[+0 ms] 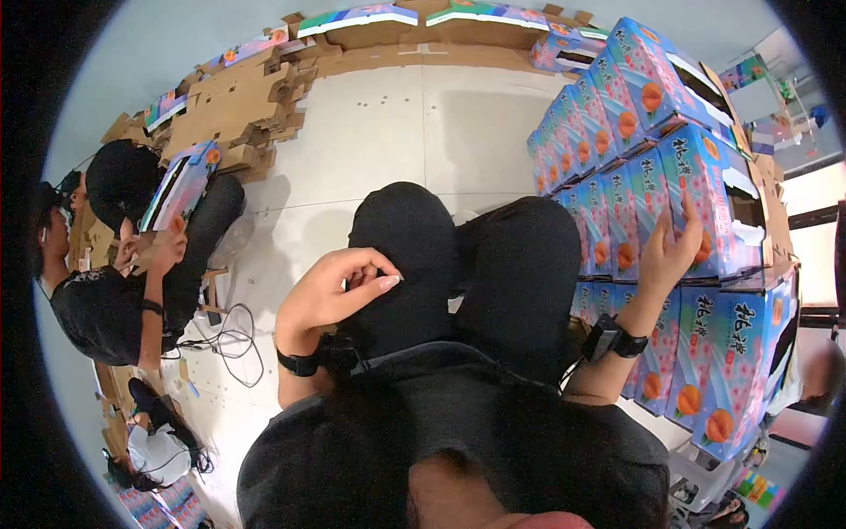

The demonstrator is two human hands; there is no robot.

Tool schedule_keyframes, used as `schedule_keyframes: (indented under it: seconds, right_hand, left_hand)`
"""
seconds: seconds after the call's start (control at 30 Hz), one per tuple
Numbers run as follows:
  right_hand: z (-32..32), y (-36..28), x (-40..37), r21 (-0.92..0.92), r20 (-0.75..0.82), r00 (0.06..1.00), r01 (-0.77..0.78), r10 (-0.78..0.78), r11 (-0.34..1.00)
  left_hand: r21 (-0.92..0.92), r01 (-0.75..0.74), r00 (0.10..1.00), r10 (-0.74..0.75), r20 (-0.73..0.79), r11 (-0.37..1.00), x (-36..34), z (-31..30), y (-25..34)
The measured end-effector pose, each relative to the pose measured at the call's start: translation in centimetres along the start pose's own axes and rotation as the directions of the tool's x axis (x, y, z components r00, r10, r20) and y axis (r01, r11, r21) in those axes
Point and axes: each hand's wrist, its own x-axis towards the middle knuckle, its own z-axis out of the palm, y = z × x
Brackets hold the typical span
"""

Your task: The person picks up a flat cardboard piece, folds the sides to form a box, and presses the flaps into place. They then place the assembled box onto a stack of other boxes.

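My left hand (pixel 337 289) is over my left knee, thumb and forefinger pinched together and the other fingers curled. I cannot tell what, if anything, is between the fingertips. On the right, my right hand (pixel 668 254) is raised with its fingers stretched out and apart, overlapping the front of a blue and pink carton (pixel 718 201) printed with blossoms and peaches. This carton is in the middle row of a tall stack, and its side has a dark opening with a white flap. More matching cartons (pixel 701 375) stand below it, and another row (pixel 636 75) lies above.
At the left, a seated person (pixel 106 313) holds a similar carton (pixel 182 187) on the lap. Flattened brown cardboard (pixel 233 106) is piled behind them. A black cable (pixel 238 339) loops over the pale floor. Another person (pixel 159 454) sits at the lower left.
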Motion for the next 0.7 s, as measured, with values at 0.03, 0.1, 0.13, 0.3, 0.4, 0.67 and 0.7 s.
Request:
schedule_keyframes:
  seconds: [0.03,0.1,0.13,0.3,0.4,0.67,0.7]
  right_hand:
    - [0.1,0.1,0.5,-0.058,0.015,1.0,0.026,-0.025,0.998]
    - [0.6,0.8,2.3,-0.104,0.105,0.991,0.096,-0.085,0.99]
    - [1.0,1.2,3.4,-0.125,0.153,0.982,0.131,-0.111,0.983]
    - [3.3,3.7,11.0,-0.298,0.222,0.974,0.028,0.041,0.954]
    - [4.5,4.9,14.7,-0.547,0.284,0.903,-0.124,0.323,0.828]
    - [7.6,5.5,15.7,-0.773,0.277,0.759,-0.188,0.589,0.606]
    - [8.3,6.2,15.4,-0.772,0.261,0.772,-0.194,0.579,0.606]
  left_hand:
    - [-0.01,0.009,1.0,-0.009,0.001,1.0,0.0,0.0,0.0]
    - [-0.027,0.025,1.0,-0.025,-0.011,0.999,0.1,-0.1,-0.3]
    - [-0.034,0.032,0.999,-0.033,-0.025,0.999,0.3,-0.1,-0.6]
    - [-0.078,0.154,0.986,-0.158,-0.044,0.985,1.2,0.1,0.2]
    - [-0.123,0.182,0.979,-0.191,-0.066,0.976,1.4,0.5,-0.1]
    - [-0.117,0.156,0.985,-0.164,-0.054,0.981,1.8,-0.1,-1.0]
    - [-0.125,0.159,0.985,-0.166,-0.05,0.979,1.8,-0.2,-1.0]
